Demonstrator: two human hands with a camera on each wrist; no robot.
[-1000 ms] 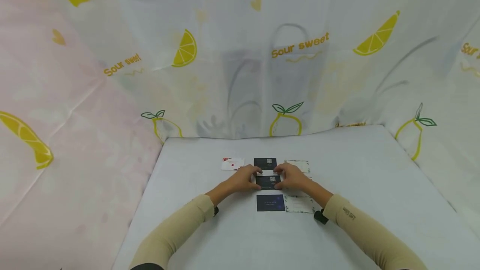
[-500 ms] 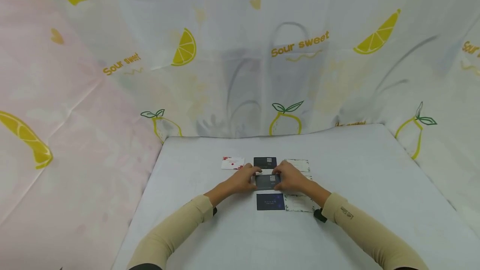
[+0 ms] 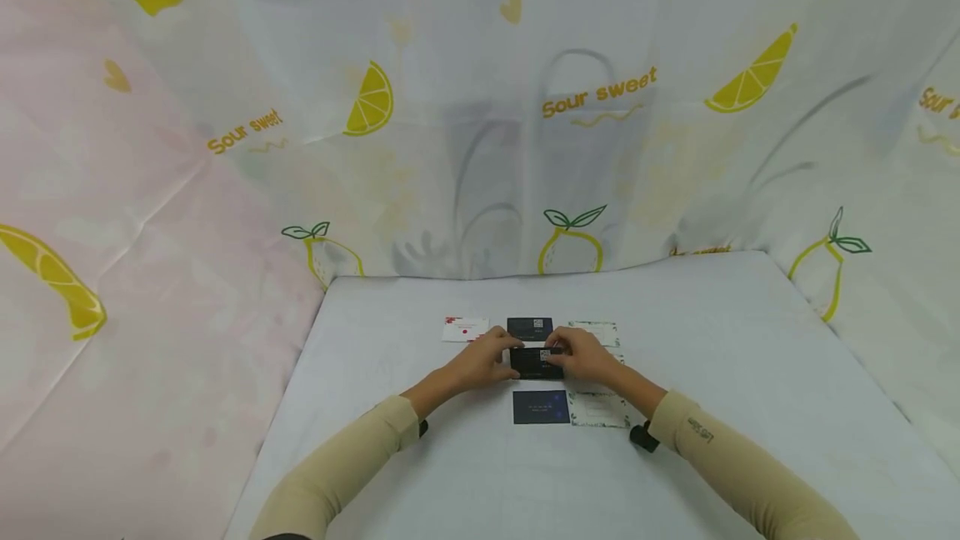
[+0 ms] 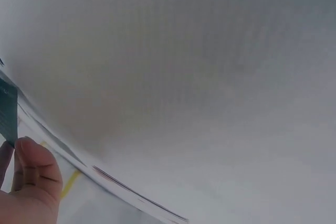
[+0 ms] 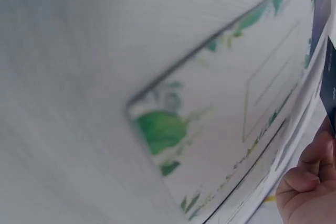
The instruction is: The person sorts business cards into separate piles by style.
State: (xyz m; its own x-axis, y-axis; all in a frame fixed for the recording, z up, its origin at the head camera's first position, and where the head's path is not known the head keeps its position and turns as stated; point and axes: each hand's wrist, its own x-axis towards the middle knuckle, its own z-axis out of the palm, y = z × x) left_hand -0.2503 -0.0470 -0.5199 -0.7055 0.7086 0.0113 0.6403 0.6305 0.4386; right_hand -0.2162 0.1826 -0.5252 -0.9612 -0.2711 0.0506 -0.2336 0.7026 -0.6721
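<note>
Between my two hands is a black card [image 3: 531,365] with a small QR code near its upper right corner. My left hand [image 3: 478,359] pinches its left end; in the left wrist view, the thumb and a finger meet at the card's corner [image 4: 8,111]. At the right end, my right hand [image 3: 587,357] grips the card with the thumb lying over its face. The right wrist view catches only an edge of the black card [image 5: 329,80] above the fingers. In that view the card appears raised off the table.
A similar black card [image 3: 529,328] lies just behind, flanked by a red-and-white card [image 3: 460,329] and a leaf-bordered card [image 3: 600,332]. In front are a dark blue card [image 3: 541,407] and another leaf-bordered card [image 3: 598,410]. All lie on a white table [image 3: 390,473].
The card between the hands looked greyer half a second ago and is black again now, so its tilt has shifted. My right thumb has moved further onto its face.
</note>
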